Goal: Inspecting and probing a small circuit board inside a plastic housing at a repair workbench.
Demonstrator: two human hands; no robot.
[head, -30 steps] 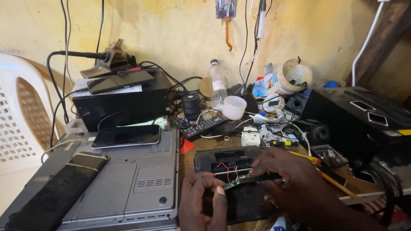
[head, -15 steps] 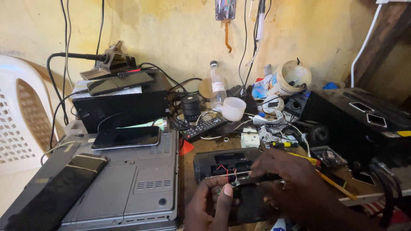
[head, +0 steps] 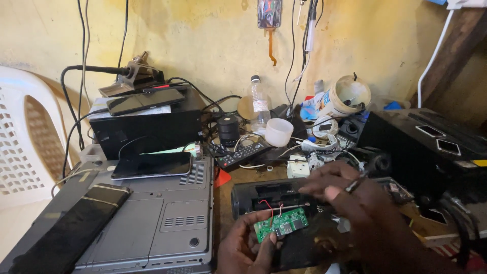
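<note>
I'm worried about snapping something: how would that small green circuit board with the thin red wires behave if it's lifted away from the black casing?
The small green circuit board looks thin, stiff and probably light; the left hand props it with fingertips alone. Its thin red wires run into the open black casing, so they would likely tether it. The joints are probably fragile under a tug.

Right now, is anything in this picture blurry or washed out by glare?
Head view: the right hand is smeared by motion; the small green circuit board in the left hand stays fairly sharp; the white plastic chair at the edge looks overexposed; soft, even light falls on the yellow wall.
</note>
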